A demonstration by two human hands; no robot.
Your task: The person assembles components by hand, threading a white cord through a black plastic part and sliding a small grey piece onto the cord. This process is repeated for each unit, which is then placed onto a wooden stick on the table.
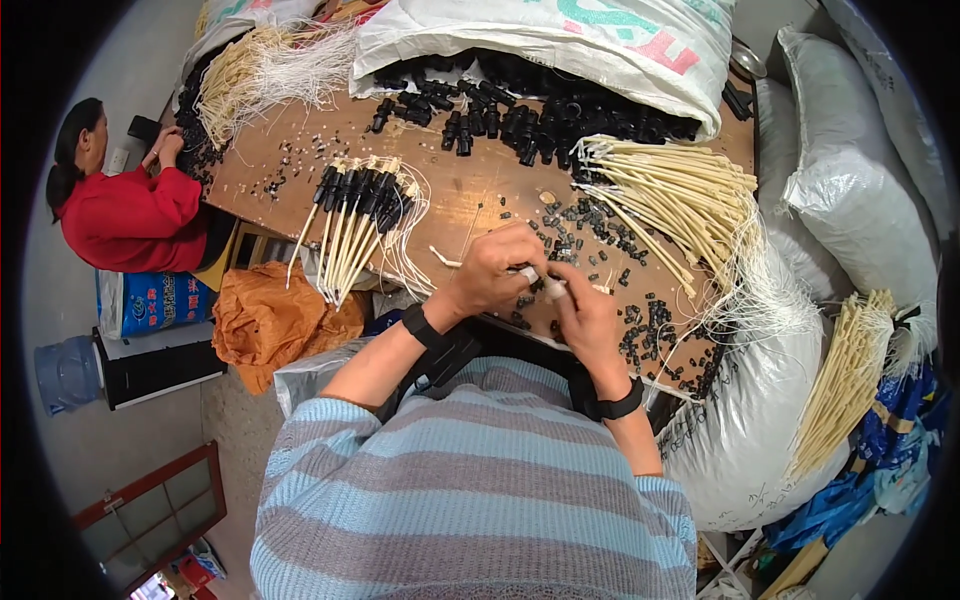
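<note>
My left hand point(492, 268) and my right hand point(590, 318) meet over the table's near edge, their fingers closed and pinched together. White wraps cover some fingertips. Between them is something small and dark, mostly hidden by the fingers, whose kind I cannot make out. Around the hands lie many small black plastic parts point(648, 325). Left of them is a row of cream tubes with black sockets point(372, 190) on their far ends and thin white cords trailing. A large bundle of cream tubes point(690, 190) rests to the right, loose cords hanging off its near end.
A white woven sack point(610, 40) spills black sockets point(545, 120) across the far side of the brown table point(450, 200). Stuffed sacks point(850, 170) crowd the right. An orange bag point(285, 315) sits at the left edge. A person in red point(135, 215) works at the far left.
</note>
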